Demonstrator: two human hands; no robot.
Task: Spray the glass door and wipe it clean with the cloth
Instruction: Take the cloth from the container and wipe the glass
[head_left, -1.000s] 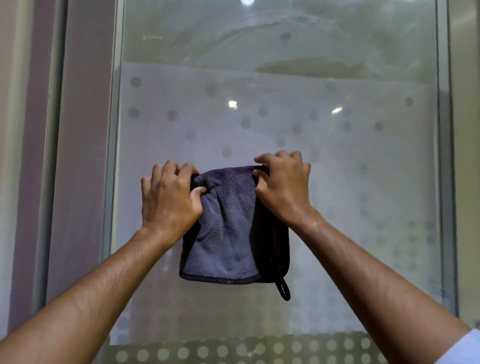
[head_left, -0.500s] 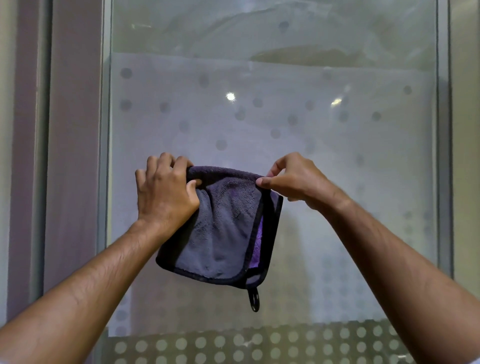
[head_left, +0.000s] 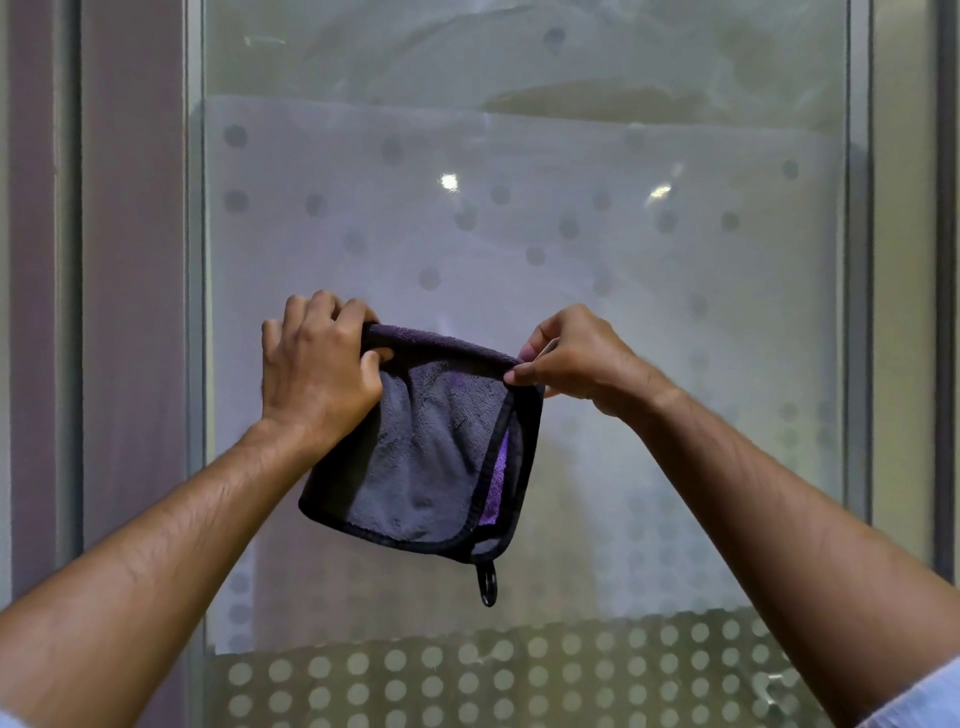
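Two hands hold up the cloth (head_left: 431, 457) in front of the glass door (head_left: 519, 234). The left hand (head_left: 317, 374) grips one top corner. The right hand (head_left: 566, 358) was clutching the other corner and now just pinches it, so the cloth is probably being refolded before more wiping. It is soft, fuzzy, dark grey, with purple inside. The glass looks cloudy with dots.
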